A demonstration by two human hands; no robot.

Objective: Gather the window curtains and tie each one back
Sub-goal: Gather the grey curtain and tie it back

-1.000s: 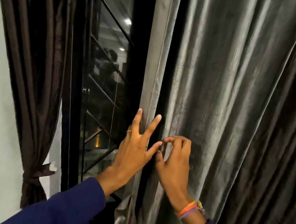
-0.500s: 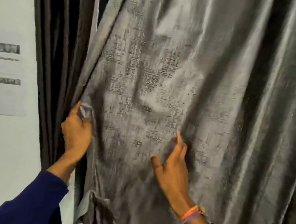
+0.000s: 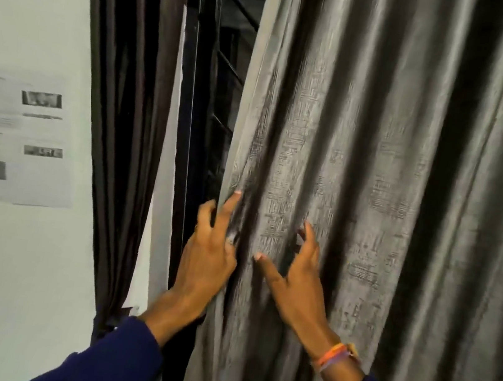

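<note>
Fingers (image 3: pixel 231 202) of the person's left hand (image 3: pixel 206 257) curl around the leading edge of a long grey textured fabric curtain (image 3: pixel 376 176), the index finger lying up along the hem while the others wrap behind it, gripping the cloth. To its right, the right hand (image 3: pixel 296 283) rests on the front of the same curtain, thumb stretched out to the left and the other fingers bent into a fold of fabric; whether they pinch that fold or only press on it cannot be told. Both arms wear dark blue sleeves (image 3: pixel 107 361), and an orange and purple wristband (image 3: pixel 334 356) circles the right wrist. The grey curtain hangs in vertical pleats and fills the middle and right of the head view, not yet tied. Just left of its edge, a dark barred window (image 3: pixel 220 71) shows through a narrow gap. Beyond the gap hangs a dark brown curtain (image 3: pixel 125 106), drawn in near the bottom by a tie-back (image 3: pixel 108 320) against a white wall (image 3: pixel 3 267). Blurred printed paper sheets (image 3: pixel 27 140) are fixed to that wall.
</note>
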